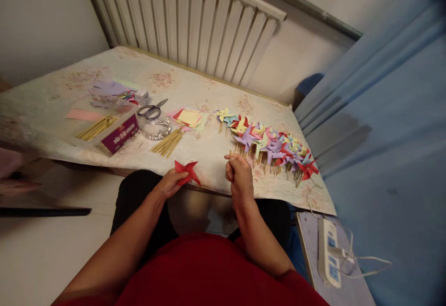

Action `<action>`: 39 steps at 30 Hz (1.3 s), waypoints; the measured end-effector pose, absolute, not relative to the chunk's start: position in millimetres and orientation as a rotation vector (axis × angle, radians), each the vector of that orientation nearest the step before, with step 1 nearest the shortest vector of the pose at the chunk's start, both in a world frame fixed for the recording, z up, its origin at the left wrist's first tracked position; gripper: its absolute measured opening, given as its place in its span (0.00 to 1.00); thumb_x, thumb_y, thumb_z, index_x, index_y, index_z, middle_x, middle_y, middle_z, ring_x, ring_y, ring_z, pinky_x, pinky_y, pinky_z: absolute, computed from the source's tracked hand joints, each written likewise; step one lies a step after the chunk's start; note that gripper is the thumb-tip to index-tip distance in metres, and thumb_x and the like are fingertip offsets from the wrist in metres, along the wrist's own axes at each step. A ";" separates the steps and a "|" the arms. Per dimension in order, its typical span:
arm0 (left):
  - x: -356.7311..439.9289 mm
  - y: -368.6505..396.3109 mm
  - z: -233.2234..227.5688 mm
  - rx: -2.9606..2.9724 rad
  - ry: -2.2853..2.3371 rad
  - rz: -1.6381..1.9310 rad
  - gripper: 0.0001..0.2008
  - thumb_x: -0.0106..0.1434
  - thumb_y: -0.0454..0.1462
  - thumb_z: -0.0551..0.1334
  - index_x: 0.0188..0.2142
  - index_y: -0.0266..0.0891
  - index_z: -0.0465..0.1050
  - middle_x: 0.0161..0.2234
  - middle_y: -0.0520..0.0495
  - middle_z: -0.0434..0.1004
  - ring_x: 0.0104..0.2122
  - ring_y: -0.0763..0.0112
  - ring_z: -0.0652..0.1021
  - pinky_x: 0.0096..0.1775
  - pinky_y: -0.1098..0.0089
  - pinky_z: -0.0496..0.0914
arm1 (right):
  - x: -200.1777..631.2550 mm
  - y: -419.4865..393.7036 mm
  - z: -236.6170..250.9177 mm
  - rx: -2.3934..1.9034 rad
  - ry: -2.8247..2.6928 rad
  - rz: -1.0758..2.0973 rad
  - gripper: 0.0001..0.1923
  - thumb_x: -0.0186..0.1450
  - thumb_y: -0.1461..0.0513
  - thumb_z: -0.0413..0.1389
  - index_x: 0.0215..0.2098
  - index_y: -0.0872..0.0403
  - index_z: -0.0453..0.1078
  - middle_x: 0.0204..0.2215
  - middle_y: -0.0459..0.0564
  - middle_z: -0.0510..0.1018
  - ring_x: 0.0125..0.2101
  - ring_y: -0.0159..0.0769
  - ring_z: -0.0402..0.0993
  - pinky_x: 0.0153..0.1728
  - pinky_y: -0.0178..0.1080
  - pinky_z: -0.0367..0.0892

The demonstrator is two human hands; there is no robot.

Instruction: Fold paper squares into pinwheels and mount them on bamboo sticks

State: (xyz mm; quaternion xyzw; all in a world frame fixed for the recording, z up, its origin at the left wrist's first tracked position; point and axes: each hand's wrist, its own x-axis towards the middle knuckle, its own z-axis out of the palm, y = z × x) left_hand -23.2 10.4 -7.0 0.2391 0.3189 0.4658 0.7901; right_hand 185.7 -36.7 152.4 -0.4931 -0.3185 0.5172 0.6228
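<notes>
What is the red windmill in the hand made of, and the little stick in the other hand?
The red windmill in the left hand looks like thin matte paper: its points are flat, sharply creased folds. The little stick, pinched in the right hand, is probably bamboo or pale wood, straw-coloured and unpainted like the loose sticks on the table.

On the tabletop [209, 153], a row of finished pinwheels [270, 146] runs along the right side, with a stack of paper squares [188, 118] to its left. Scissors [151, 109] lie left of that stack, loose sticks [169, 142] in front of them, and a box [120, 134] further left. A radiator [195, 22] stands behind the tabletop, and a power strip [329, 252] lies below its right corner.
</notes>
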 end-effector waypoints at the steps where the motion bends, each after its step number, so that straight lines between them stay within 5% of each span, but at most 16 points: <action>1: -23.3 10.6 -7.6 0.513 0.691 1.001 0.14 0.46 0.30 0.76 0.34 0.31 0.80 0.31 0.43 0.83 0.28 0.69 0.81 0.35 0.72 0.77 | 185.6 -36.6 152.6 -1.137 -0.732 1.191 0.11 0.55 0.55 0.59 0.32 0.54 0.70 0.13 0.35 0.61 0.12 0.21 0.43 0.15 0.30 0.37; 14: -22.7 10.5 -4.6 0.517 0.713 1.006 0.14 0.44 0.31 0.76 0.32 0.31 0.80 0.31 0.43 0.83 0.28 0.69 0.81 0.35 0.73 0.76 | 185.7 -36.6 155.8 -1.164 -0.716 1.184 0.09 0.55 0.55 0.58 0.29 0.53 0.67 0.12 0.34 0.59 0.12 0.21 0.42 0.14 0.29 0.37; 23: -23.4 11.3 -8.0 0.509 0.697 0.995 0.14 0.44 0.32 0.77 0.32 0.31 0.80 0.30 0.43 0.83 0.27 0.70 0.81 0.34 0.73 0.77 | 184.3 -36.9 156.2 -1.148 -0.754 1.222 0.12 0.54 0.57 0.57 0.35 0.54 0.70 0.13 0.34 0.62 0.12 0.21 0.43 0.14 0.29 0.37; 39: -23.6 11.2 -7.2 0.495 0.701 0.996 0.14 0.45 0.31 0.76 0.33 0.29 0.80 0.30 0.42 0.83 0.28 0.69 0.81 0.35 0.72 0.77 | 185.9 -37.6 152.8 -1.138 -0.769 1.172 0.09 0.57 0.56 0.57 0.27 0.53 0.67 0.12 0.34 0.59 0.12 0.21 0.45 0.13 0.29 0.40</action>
